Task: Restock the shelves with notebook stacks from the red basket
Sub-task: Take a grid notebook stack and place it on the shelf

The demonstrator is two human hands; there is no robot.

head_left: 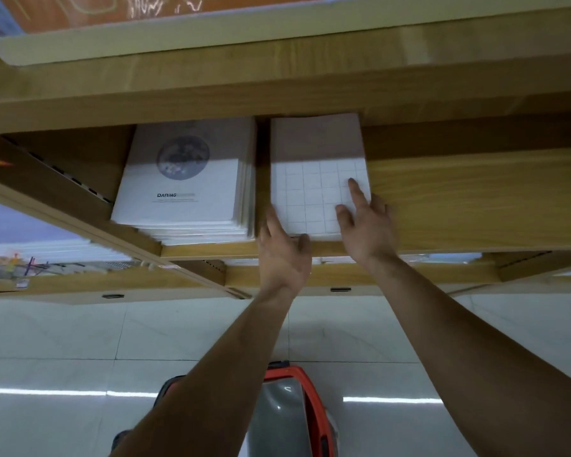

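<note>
Resting, seemingly, both hands (pixel 327 232) on grid notebook stack (pixel 317 173).

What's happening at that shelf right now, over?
Both hands, left and right, open on grid-cover notebook stack, resting on shelf. Moon-cover stack beside, apart. Nothing blocking.

Two notebook stacks (pixel 317 179) side by side on shelf (pixel 475 206)

I stand before a light wooden shelving unit (pixel 475 199). Above it, a second wooden board (pixel 277 77) overhangs its back portion. Below the unit, the floor (pixel 63 331) is pale glossy tile with thin grout lines. Two bright strips of reflected light (pixel 47 391) cross the tiles below the unit.
</note>
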